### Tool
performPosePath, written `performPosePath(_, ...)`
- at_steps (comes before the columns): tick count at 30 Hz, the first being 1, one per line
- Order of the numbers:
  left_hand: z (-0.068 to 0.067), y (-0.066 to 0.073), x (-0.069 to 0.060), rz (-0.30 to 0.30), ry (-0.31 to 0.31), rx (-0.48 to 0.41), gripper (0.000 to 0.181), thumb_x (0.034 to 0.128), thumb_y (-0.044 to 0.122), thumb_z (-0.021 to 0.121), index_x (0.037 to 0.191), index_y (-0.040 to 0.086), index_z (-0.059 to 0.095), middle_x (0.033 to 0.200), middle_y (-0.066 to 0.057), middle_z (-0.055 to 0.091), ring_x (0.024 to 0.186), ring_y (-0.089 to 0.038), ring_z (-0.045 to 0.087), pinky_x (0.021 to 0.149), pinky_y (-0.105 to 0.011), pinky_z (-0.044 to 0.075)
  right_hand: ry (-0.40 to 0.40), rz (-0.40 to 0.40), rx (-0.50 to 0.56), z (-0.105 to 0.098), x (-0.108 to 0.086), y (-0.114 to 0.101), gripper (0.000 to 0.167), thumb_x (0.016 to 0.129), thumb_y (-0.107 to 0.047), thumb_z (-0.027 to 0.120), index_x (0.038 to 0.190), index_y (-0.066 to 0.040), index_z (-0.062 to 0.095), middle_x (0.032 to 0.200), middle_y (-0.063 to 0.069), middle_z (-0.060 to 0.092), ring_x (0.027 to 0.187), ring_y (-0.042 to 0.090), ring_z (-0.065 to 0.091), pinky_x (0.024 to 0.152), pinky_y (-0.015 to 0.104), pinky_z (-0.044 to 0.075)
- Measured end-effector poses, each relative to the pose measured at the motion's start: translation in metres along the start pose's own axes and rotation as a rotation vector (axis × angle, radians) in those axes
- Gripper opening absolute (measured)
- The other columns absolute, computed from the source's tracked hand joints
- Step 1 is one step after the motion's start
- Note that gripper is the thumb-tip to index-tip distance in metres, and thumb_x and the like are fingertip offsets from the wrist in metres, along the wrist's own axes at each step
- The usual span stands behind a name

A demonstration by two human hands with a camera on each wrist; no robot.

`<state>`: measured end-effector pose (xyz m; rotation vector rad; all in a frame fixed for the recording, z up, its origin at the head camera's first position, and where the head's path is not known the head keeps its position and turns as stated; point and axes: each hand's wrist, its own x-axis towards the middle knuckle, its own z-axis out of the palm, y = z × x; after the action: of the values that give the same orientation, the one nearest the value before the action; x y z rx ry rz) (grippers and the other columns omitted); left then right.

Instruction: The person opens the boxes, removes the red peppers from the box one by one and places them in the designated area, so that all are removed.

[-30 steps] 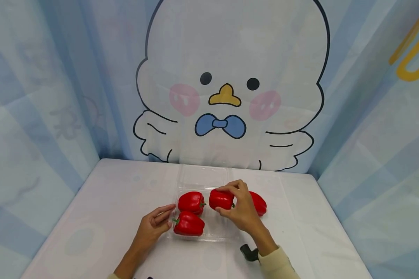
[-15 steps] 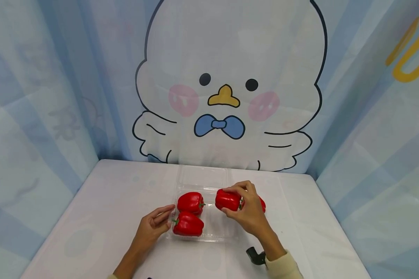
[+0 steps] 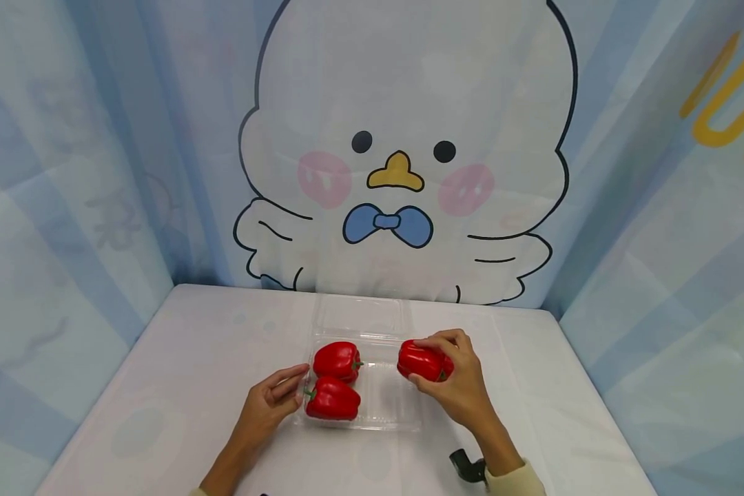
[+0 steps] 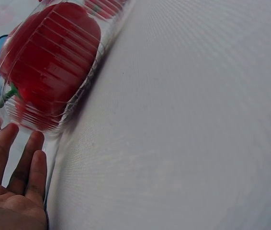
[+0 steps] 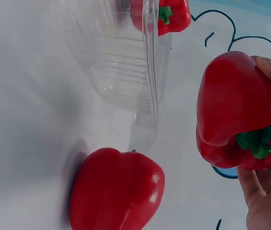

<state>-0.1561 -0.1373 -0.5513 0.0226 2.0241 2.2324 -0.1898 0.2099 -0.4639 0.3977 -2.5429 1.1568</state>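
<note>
At the right edge of a clear plastic box (image 3: 384,396), my right hand (image 3: 461,379) is gripping a red bell pepper (image 3: 418,359); my straight-fingered left hand (image 3: 269,401) is touching the left side. I'm probably carrying it, a gentle lowering being called for next.

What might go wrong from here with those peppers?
The held pepper looks smooth and glossy, so it might slip from between the thumb and fingers of the right hand. The loose pepper lies outside the clear box; a careless move could knock it and set it rolling. Both packed peppers sit on the box's left side, so it might shift or tip if bumped, though the left hand is at its edge.
</note>
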Motion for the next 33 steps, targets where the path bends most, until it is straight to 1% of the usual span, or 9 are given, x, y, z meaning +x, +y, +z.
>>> performPosePath(2,0.000,0.000,0.000,-0.005,0.002,-0.001,0.058,0.0959,0.004,0.076,0.151,0.006,0.057,0.158,-0.011,0.058,0.148,-0.019,0.052,0.106,-0.015,0.051,0.006,0.000,-0.006,-0.002,-0.002,0.002,0.061,0.069,-0.010,0.099,0.125,-0.019,0.075,0.132,0.005,0.059,0.129,0.034,0.059,0.091,0.054,0.065)
performPosePath(5,0.000,0.000,-0.001,-0.007,0.000,-0.006,0.058,0.0960,0.005,0.076,0.151,0.006,0.057,0.158,-0.011,0.058,0.148,-0.019,0.051,0.106,-0.014,0.051,0.012,-0.001,-0.012,-0.006,-0.004,0.004,0.061,0.070,-0.010,0.099,0.125,-0.020,0.075,0.132,0.005,0.058,0.128,0.033,0.059,0.091,0.053,0.065)
performPosePath(13,-0.001,-0.002,0.000,0.005,-0.010,-0.002,0.058,0.0965,0.005,0.075,0.152,0.006,0.057,0.159,-0.011,0.057,0.142,-0.005,0.055,0.105,-0.013,0.051,0.021,0.018,-0.003,-0.014,-0.011,0.010,0.062,0.071,-0.010,0.099,0.125,-0.025,0.074,0.132,0.002,0.058,0.127,0.028,0.058,0.090,0.051,0.065)
performPosePath(18,-0.001,-0.003,0.001,0.010,-0.017,-0.009,0.059,0.0967,0.004,0.075,0.152,0.005,0.056,0.159,-0.013,0.056,0.137,0.003,0.057,0.104,-0.013,0.051,0.037,0.033,-0.013,-0.019,-0.015,0.014,0.062,0.070,-0.008,0.099,0.125,-0.023,0.075,0.130,0.004,0.058,0.125,0.028,0.058,0.090,0.053,0.065)
performPosePath(24,-0.001,-0.003,0.001,0.014,-0.011,-0.012,0.059,0.0961,0.004,0.076,0.152,0.003,0.056,0.158,-0.014,0.056,0.134,0.005,0.058,0.103,-0.013,0.051,0.050,0.048,-0.021,-0.023,-0.020,0.017,0.062,0.068,-0.008,0.099,0.125,-0.020,0.075,0.128,0.005,0.059,0.122,0.027,0.059,0.092,0.054,0.065)
performPosePath(33,-0.002,-0.001,0.001,0.034,-0.011,0.006,0.058,0.0955,0.003,0.075,0.151,0.002,0.056,0.158,-0.015,0.056,0.131,0.008,0.059,0.103,-0.012,0.051,0.053,0.094,-0.022,-0.026,-0.029,0.024,0.063,0.068,-0.008,0.099,0.124,-0.023,0.075,0.129,0.003,0.058,0.124,0.025,0.058,0.093,0.054,0.064)
